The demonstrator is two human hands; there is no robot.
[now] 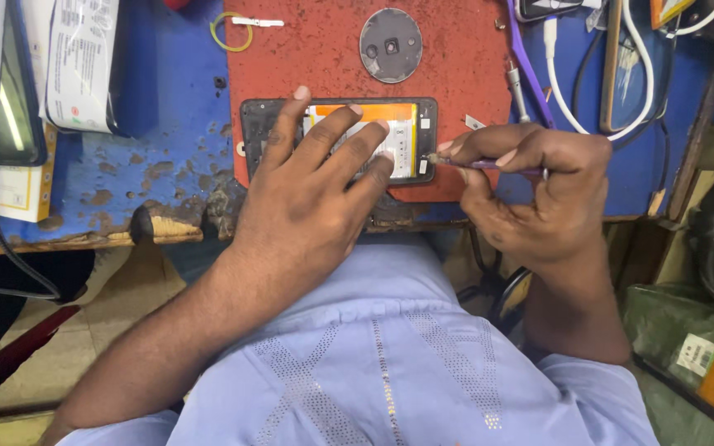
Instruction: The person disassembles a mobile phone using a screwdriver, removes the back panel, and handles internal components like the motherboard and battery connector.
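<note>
The left hand (311,186) lies flat and spread on an opened phone (339,140), with its fingers stretched over the exposed inside. It presses down and does not close around anything. Under the fingertips there is the battery (390,124), white with an orange band at the far edge. The thumb rests on the dark frame of the phone, on the side away from the other hand.

The right hand (539,190) is closed on a thin purple screwdriver (489,165), pinched between the thumb and the first fingers. The metal tip of the tool points toward the left hand and touches the near corner of the phone, just beside the left little finger. The shaft runs back under the knuckles, so its far end is hidden.

The phone lies on a red mat (456,58), which covers part of a worn blue table (159,132). Beyond the left fingertips, further on the mat, sits a round grey metal disc (391,45). Beyond the right hand lie a second screwdriver (519,92) and white cables (613,107), well apart from the grip. Far out past the left thumb, a yellow rubber band (231,31) rests at the edge of the mat.
</note>
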